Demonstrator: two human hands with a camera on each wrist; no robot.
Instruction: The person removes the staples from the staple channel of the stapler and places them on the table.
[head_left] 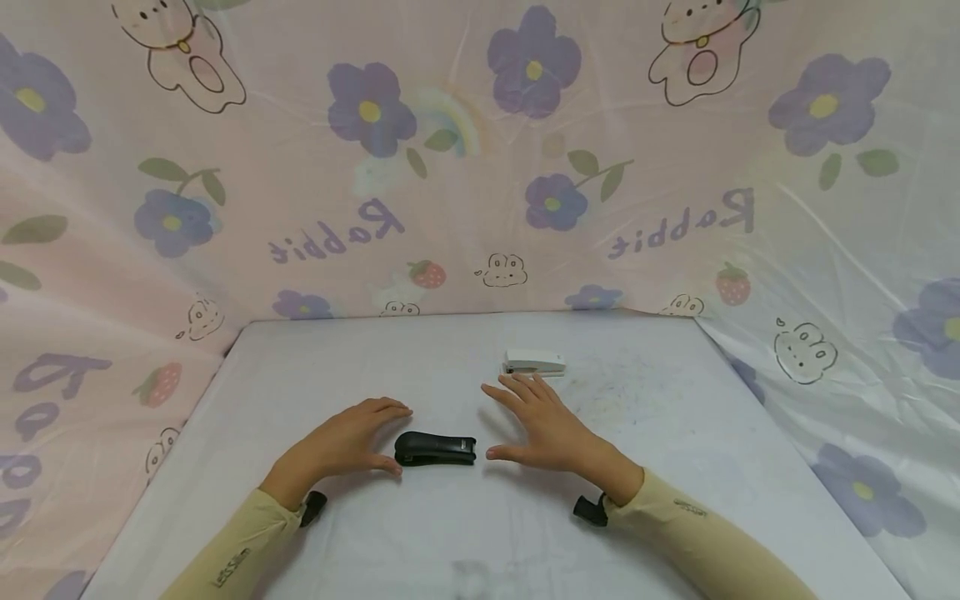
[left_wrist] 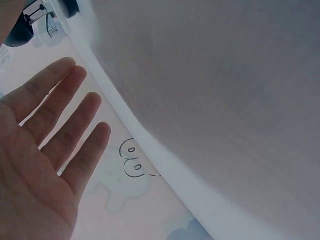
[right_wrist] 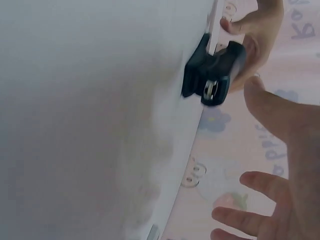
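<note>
A black stapler (head_left: 435, 450) lies on the white table between the two hands. My left hand (head_left: 341, 446) is beside its left end, fingers extended and thumb apart, with no hold on it. My right hand (head_left: 543, 429) stands off its right end, fingers spread and holding nothing. In the left wrist view, the left palm and straight fingers (left_wrist: 65, 115) show, and part of the black stapler (left_wrist: 20, 32) appears in the top corner. The right wrist view shows the stapler (right_wrist: 212, 72) end-on, between both hands. A white stapler (head_left: 534, 363) lies just beyond the right fingertips.
The white-covered table (head_left: 465, 542) carries faint smudges (head_left: 637, 383) at the right rear. A printed curtain (head_left: 465, 183) with flowers and rabbits surrounds its back and sides. Black wrist devices (head_left: 591, 510) stick out from under the sleeves.
</note>
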